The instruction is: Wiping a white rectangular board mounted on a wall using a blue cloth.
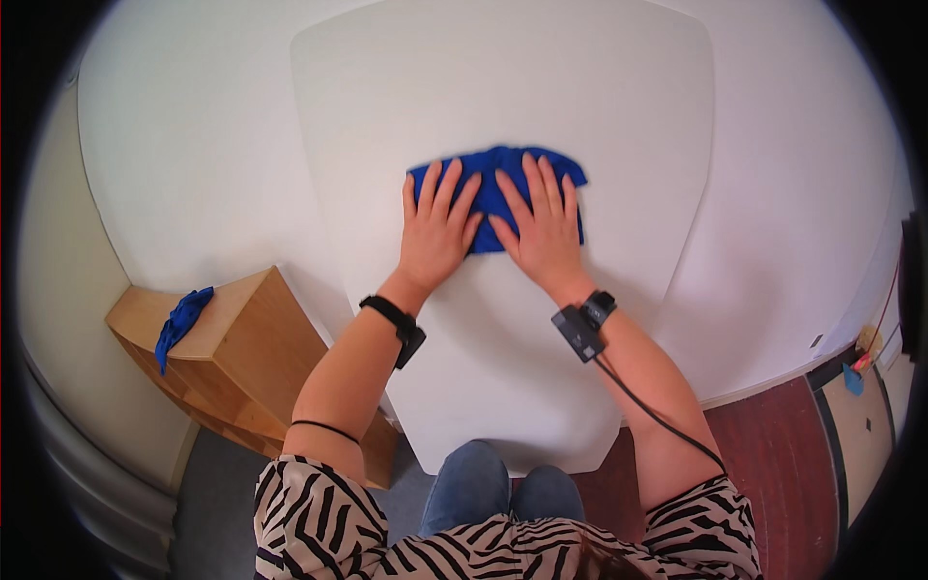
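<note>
A blue cloth (496,199) lies pressed against a smooth white panel (500,87) with rounded corners, in the middle of the view. My left hand (437,225) rests on the cloth's left part, fingers spread and pointing up the panel. On its right part lies my right hand (542,221), flat, with the fingers spread too. The thumbs point towards each other with a strip of cloth between them. Neither hand has its fingers closed round the cloth. Dark bands with small devices are on both wrists, and a cable runs from the right one along the arm.
At the left stands a wooden shelf unit (250,326) with a second blue cloth (183,325) draped over its top. A white wall (783,239) surrounds the panel. Near the right rim are a blue object (853,379) and other small items. Dark red flooring (768,464) shows at the lower right.
</note>
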A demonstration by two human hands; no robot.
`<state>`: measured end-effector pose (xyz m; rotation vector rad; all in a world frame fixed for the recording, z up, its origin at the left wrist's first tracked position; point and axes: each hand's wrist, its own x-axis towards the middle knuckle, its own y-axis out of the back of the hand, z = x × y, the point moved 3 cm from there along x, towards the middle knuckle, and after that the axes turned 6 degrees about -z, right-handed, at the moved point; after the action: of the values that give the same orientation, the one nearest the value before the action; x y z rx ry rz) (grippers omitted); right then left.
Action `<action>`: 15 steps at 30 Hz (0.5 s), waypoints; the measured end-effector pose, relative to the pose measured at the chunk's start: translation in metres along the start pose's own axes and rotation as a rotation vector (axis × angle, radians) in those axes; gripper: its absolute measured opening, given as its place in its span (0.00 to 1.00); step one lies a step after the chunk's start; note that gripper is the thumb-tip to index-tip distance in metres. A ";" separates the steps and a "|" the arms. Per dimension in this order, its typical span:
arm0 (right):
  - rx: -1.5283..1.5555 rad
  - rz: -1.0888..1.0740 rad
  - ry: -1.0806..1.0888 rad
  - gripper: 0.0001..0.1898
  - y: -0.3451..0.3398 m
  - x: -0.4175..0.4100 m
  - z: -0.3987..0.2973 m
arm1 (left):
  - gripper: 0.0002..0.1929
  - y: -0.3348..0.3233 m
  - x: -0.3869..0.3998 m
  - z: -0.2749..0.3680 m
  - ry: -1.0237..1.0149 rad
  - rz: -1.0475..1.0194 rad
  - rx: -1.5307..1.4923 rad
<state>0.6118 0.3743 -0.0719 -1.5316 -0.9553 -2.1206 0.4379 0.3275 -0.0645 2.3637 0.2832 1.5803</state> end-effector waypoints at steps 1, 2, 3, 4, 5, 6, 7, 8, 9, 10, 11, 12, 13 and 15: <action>-0.004 0.000 -0.003 0.32 -0.003 -0.014 -0.001 | 0.30 -0.003 -0.015 0.005 -0.012 -0.028 -0.010; 0.011 -0.044 0.023 0.32 -0.006 -0.026 -0.003 | 0.30 -0.007 -0.030 0.010 -0.028 -0.059 -0.013; 0.028 -0.090 0.049 0.32 -0.006 -0.035 -0.005 | 0.31 -0.007 -0.039 0.012 -0.041 -0.092 -0.015; 0.021 -0.108 0.069 0.32 -0.006 -0.040 -0.006 | 0.31 -0.006 -0.041 0.007 -0.042 -0.089 -0.017; 0.019 -0.106 0.069 0.32 -0.008 -0.040 -0.004 | 0.30 -0.006 -0.043 0.002 -0.104 -0.125 -0.006; 0.030 -0.103 0.091 0.33 -0.006 -0.036 -0.005 | 0.30 0.001 -0.045 -0.001 -0.162 -0.162 0.011; 0.036 -0.104 0.110 0.33 -0.004 -0.033 -0.005 | 0.30 0.006 -0.041 -0.005 -0.162 -0.159 0.009; 0.036 -0.086 0.121 0.34 -0.002 -0.026 -0.004 | 0.30 0.009 -0.032 -0.012 -0.187 -0.159 0.043; 0.032 -0.084 0.123 0.34 0.000 -0.012 -0.003 | 0.30 0.014 -0.018 -0.020 -0.214 -0.158 0.078; 0.013 -0.042 0.116 0.34 0.004 0.005 -0.004 | 0.29 0.021 -0.003 -0.028 -0.198 -0.128 0.099; -0.005 -0.001 0.108 0.34 0.007 0.023 -0.006 | 0.30 0.029 0.012 -0.038 -0.181 -0.106 0.124; -0.013 0.030 0.100 0.33 0.008 0.041 -0.007 | 0.29 0.036 0.028 -0.047 -0.156 -0.085 0.163; 0.002 0.065 0.096 0.33 0.009 0.056 -0.009 | 0.29 0.042 0.039 -0.054 -0.131 -0.064 0.203; 0.037 0.111 0.084 0.32 0.009 0.079 -0.014 | 0.29 0.051 0.052 -0.062 -0.098 -0.026 0.246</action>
<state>0.5796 0.3660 0.0014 -1.4323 -0.8556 -2.0612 0.4005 0.3036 0.0210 2.5995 0.5111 1.4876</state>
